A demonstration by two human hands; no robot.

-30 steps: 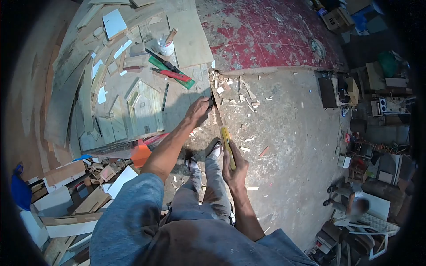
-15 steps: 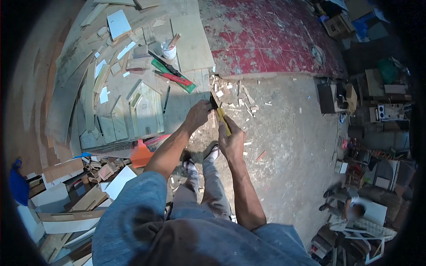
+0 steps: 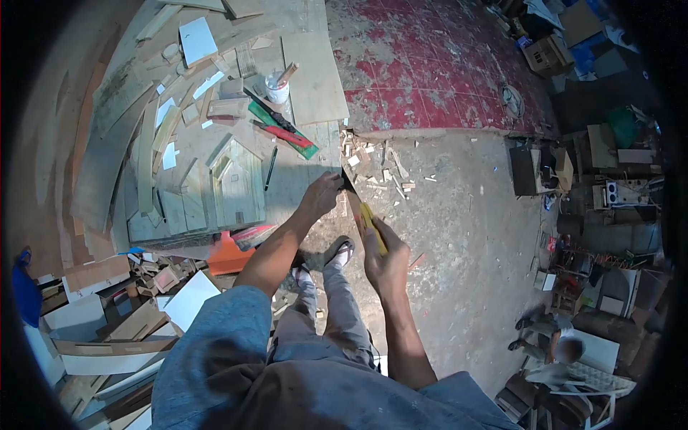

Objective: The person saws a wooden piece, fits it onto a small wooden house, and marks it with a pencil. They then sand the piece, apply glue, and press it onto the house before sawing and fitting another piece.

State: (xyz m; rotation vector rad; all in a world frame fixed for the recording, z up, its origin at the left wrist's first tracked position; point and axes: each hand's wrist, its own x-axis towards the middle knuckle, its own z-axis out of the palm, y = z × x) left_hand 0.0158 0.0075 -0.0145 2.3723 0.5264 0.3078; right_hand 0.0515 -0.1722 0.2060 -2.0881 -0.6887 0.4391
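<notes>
My right hand (image 3: pixel 387 265) is wrapped around the yellow handle of a handsaw (image 3: pixel 373 226). The saw's blade slants up and left towards the right edge of the workbench (image 3: pixel 301 154). My left hand (image 3: pixel 320 195) is closed at that edge, close to the far part of the blade. Whatever its fingers pinch is too small and dark to make out. On the bench to the left lie a pencil (image 3: pixel 271 169), a red-handled tool (image 3: pixel 283 134) and a green strip (image 3: pixel 307 149). A house-shaped wooden piece (image 3: pixel 238 183) lies nearer the front.
A white tub (image 3: pixel 277 90) stands beside a plywood sheet (image 3: pixel 312 64). Wood offcuts (image 3: pixel 380 168) litter the floor below a raised red-tiled platform (image 3: pixel 430 64). Scrap boards (image 3: pixel 107 315) pile up at lower left. Another person (image 3: pixel 555 340) sits at lower right.
My right hand has drawn the saw back towards me and slightly right, so more blade shows. My left hand stays at the bench edge, shifted slightly in view.
</notes>
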